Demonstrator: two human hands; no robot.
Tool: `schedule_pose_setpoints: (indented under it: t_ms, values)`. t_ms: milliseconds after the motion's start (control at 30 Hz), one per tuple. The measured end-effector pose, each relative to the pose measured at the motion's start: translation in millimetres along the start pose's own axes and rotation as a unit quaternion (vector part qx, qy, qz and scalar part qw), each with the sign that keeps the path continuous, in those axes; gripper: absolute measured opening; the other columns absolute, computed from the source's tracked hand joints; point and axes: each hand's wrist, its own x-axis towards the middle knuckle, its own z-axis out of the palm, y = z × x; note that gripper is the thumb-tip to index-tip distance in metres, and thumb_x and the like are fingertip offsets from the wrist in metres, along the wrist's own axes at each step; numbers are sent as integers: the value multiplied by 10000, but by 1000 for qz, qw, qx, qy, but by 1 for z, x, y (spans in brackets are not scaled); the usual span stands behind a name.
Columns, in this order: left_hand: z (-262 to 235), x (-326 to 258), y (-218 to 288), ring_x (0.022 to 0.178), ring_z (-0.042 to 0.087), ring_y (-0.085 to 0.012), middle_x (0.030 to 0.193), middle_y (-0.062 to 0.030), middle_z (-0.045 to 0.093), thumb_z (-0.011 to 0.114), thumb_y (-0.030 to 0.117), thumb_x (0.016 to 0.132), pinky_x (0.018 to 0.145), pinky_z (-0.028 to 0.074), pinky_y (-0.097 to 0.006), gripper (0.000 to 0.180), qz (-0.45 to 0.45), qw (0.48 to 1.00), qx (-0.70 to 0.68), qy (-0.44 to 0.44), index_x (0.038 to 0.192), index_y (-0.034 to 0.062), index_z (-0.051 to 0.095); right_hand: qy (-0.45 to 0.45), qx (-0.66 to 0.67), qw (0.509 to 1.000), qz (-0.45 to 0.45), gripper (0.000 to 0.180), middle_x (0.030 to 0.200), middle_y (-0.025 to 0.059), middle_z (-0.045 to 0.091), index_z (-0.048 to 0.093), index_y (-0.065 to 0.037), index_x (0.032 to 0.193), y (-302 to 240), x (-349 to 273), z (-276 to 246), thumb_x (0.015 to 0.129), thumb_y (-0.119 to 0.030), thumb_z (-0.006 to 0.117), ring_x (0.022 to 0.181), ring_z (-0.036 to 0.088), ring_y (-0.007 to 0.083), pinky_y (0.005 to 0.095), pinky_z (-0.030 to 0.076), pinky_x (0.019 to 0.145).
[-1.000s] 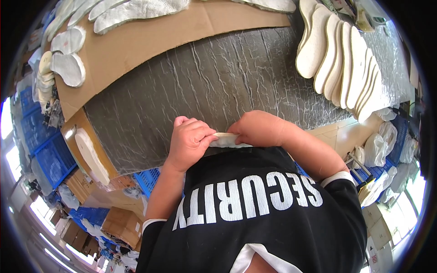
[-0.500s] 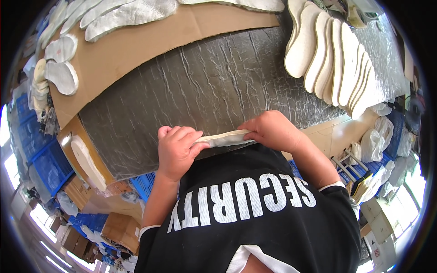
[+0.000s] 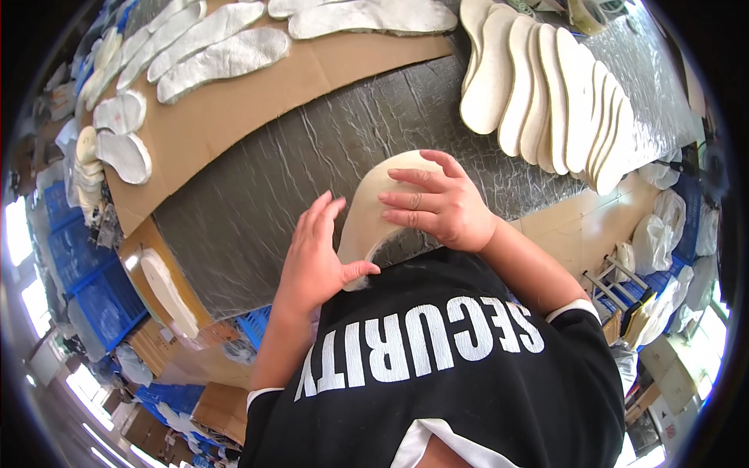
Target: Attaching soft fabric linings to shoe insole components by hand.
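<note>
A cream insole [image 3: 363,209] lies slanted at the near edge of the dark, wrinkled tabletop, its broad end pointing away from me. My right hand [image 3: 452,206] is over its right side, fingers stretched out and spread across the upper face; the thumb is hidden. At its left edge is my left hand [image 3: 310,261], open, with the fingers raised and the thumb reaching over the insole's narrow near end. Whether that thumb presses on it I cannot tell.
A fanned row of cream insoles [image 3: 519,86] lies at the far right. White fluffy insoles [image 3: 226,64] rest on a cardboard sheet [image 3: 211,125] at the far left. Another insole [image 3: 168,292] lies by the left table edge. Blue crates [image 3: 105,288] stand below on the left.
The insole was held edge-on between both hands; now its flat face shows, turned lengthwise away from me. Both hands have loosened their pinch, and the right has moved over the insole.
</note>
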Motion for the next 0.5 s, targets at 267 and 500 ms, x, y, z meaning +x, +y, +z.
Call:
schedule_pose_setpoints:
  t_ms: [267, 500]
  values:
    - [36, 32, 3, 1154, 547, -198, 1287, -143, 542, 786, 83, 786, 980, 451, -324, 865, -100, 897, -425, 69, 1442, -62, 242, 283, 376, 783, 406, 621, 1480, 171, 411, 292, 5, 1485, 7, 18, 42, 955, -130, 586, 1369, 389, 260, 371, 291, 1138]
    - [57, 38, 19, 1113, 593, -255, 1307, -210, 537, 860, 221, 739, 932, 499, -363, 964, -64, 947, -272, 156, 1419, -91, 251, 202, 696, 581, 372, 426, 1287, 67, 565, 420, 4, 1414, -16, 7, 45, 1027, -170, 468, 1167, 524, 133, 291, 440, 987]
